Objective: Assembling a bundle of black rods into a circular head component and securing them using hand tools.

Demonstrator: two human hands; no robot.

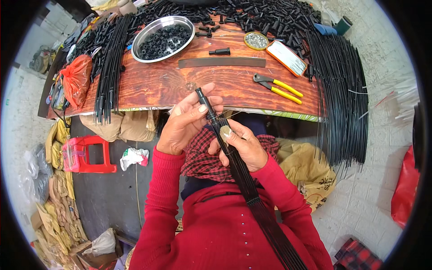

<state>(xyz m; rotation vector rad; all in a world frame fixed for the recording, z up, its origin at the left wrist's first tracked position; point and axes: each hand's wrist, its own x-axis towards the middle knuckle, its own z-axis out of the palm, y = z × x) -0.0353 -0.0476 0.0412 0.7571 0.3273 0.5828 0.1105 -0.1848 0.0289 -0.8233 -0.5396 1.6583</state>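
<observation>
A long bundle of thin black ribs, which looks like a folded umbrella frame (243, 176), slants from in front of my chest up toward the table edge. My left hand (189, 119) is closed around the black plastic sleeve (206, 102) at its upper end, thumb on the side. Just below, my right hand (243, 145) grips the ribs, its thumb across them. The thumb wears a pale tan cover (225, 132). Whether a small part sits between the right fingertips is too fine to tell.
On the wooden table (148, 85) are a steel bowl (192, 36) of black rings, a flat metal strip (220, 62), yellow-handled pliers (281, 89), a round tin (256, 40) and a tray of pins (286, 57). Black ribs (344, 99) overhang the right edge. A red stool (92, 155) stands lower left.
</observation>
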